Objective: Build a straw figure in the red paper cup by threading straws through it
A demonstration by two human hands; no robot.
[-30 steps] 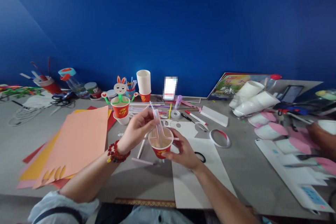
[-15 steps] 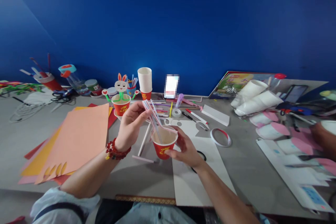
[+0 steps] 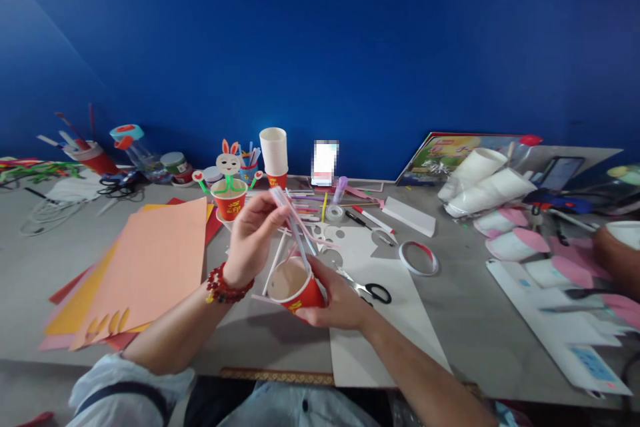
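My left hand (image 3: 259, 230), with red beads at the wrist, pinches several pale pink and clear drinking straws (image 3: 296, 221). Their lower ends reach down to the far rim of a red paper cup (image 3: 306, 295). My right hand (image 3: 336, 297) is wrapped around that cup from the right, its mouth tilted toward the left. Beyond my right hand lie black-handled scissors (image 3: 377, 292) on a white sheet of paper (image 3: 387, 353). A finished cup with a rabbit figure (image 3: 229, 163) stands behind my left hand.
Orange and yellow paper sheets (image 3: 145, 267) lie on the left. White paper cups (image 3: 274, 150) are stacked at the back, near a phone (image 3: 325, 163). A tape roll (image 3: 419, 259) rests right of the paper. Another person's hand (image 3: 613, 253) shows at the far right.
The cup in my right hand has moved left and down and now tips leftward. My left hand still pinches the straws in nearly the same place. The scissors are more exposed.
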